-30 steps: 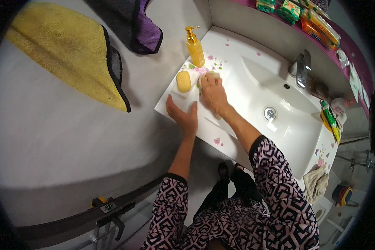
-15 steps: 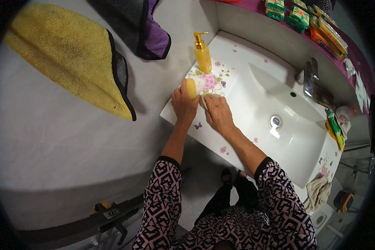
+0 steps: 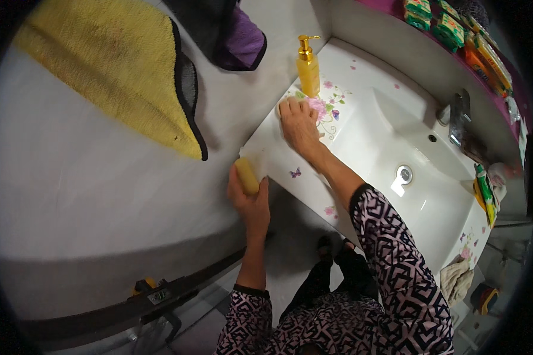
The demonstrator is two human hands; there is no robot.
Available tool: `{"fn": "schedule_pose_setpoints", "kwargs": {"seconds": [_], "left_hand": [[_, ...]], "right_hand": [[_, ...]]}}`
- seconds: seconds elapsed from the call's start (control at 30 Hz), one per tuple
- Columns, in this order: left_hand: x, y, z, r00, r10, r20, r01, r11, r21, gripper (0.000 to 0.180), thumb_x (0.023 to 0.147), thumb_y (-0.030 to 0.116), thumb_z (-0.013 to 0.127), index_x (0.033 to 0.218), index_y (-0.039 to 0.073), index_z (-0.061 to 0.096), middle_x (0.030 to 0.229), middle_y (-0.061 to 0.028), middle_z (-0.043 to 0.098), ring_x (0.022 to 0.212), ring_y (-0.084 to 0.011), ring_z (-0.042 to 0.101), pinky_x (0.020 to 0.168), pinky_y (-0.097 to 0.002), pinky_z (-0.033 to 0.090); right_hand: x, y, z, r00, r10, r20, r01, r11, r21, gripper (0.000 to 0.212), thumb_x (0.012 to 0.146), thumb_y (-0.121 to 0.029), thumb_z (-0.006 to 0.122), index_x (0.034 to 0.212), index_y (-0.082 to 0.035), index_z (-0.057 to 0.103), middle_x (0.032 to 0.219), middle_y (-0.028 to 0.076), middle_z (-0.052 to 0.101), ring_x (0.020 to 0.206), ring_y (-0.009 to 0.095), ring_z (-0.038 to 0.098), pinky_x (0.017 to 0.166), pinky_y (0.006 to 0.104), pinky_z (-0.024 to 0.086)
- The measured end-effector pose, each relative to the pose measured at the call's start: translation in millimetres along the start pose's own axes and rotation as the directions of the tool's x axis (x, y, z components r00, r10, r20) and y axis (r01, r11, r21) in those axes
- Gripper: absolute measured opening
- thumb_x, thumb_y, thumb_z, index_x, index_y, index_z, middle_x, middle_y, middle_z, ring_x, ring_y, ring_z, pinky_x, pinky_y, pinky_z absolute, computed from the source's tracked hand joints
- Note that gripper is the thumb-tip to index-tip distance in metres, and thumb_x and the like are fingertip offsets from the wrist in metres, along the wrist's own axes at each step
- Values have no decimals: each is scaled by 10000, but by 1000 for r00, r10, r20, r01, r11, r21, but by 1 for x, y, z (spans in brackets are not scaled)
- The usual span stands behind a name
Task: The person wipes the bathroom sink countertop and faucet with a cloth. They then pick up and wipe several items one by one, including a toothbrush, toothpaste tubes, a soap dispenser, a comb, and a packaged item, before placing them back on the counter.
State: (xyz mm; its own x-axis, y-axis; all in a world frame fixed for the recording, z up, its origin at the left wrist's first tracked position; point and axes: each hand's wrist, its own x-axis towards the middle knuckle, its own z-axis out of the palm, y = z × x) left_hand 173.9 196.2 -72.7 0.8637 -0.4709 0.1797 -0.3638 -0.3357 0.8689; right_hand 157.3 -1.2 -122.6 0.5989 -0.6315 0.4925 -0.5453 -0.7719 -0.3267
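My left hand (image 3: 250, 198) is wrapped round a rounded, oblong yellow object (image 3: 247, 176), held at the near-left corner of the white washbasin counter (image 3: 311, 192). Its exact kind is unclear, and its far side blends with the white counter. My right hand (image 3: 300, 125) presses down on the counter's left end with its fingers bent, over the pink flower print. Something pale seems to lie under those fingers, mostly hidden. Just beyond them stands a yellow soap pump bottle (image 3: 308, 74) with a gold top, apart from my hand.
Right of my hands lies the basin's drain (image 3: 404, 174), with a chrome tap (image 3: 458, 118) behind. Soap packs (image 3: 450, 31) line a purple shelf. A tube (image 3: 484, 192) and a beige cloth (image 3: 456, 281) rest at the right end. Yellow (image 3: 112, 77) and purple (image 3: 244, 41) towels are at left.
My left hand has drawn the yellow object back toward me, off the flower print. My right hand has slid farther away along the counter, nearer the pump bottle. The view has shifted slightly.
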Motion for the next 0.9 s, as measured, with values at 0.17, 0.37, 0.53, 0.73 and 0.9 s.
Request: {"fn": "schedule_pose_setpoints", "kwargs": {"seconds": [0.17,0.37,0.53,0.73,0.9], "left_hand": [[-6,-11,-23,997,-22,-71,24,1000,15,700,790,94,718,1386,22,358,1295,-190,454,1200,-345,430,1012,-426,357],[8,-3,-17,996,73,-56,-71,997,43,693,793,121,724,1379,21,367,1311,-196,454,1204,-338,441,1002,-426,364],[32,6,2,981,187,60,-189,982,26,687,784,143,717,1365,13,375,1239,-197,505,1161,-345,463,967,-439,374],[57,3,43,929,296,222,-347,906,243,700,761,156,726,1360,36,383,1183,-191,519,1075,-360,477,909,-464,377],[65,-6,66,912,310,267,-383,876,291,738,751,177,731,1386,78,369,1202,-176,494,1092,-371,446,915,-479,364]], "right_hand": [[4,-42,25,996,84,13,-80,973,-217,300,777,-105,536,1059,-18,586,1117,186,520,992,314,494,737,385,403],[-52,-61,-3,883,-432,183,410,900,145,295,785,-180,556,1037,-40,619,1177,128,530,1065,296,488,795,400,426],[-66,-35,-55,843,-380,381,279,914,294,319,793,-222,594,1073,-71,621,1186,55,544,1101,237,482,857,391,395],[-38,26,-50,979,-15,204,18,1000,-11,460,796,-137,601,1237,-59,496,1202,92,529,1057,274,499,813,408,393],[1,71,-42,987,155,47,-149,981,-121,401,777,-64,563,1174,-20,529,1191,140,526,1036,295,496,789,405,412]]}}
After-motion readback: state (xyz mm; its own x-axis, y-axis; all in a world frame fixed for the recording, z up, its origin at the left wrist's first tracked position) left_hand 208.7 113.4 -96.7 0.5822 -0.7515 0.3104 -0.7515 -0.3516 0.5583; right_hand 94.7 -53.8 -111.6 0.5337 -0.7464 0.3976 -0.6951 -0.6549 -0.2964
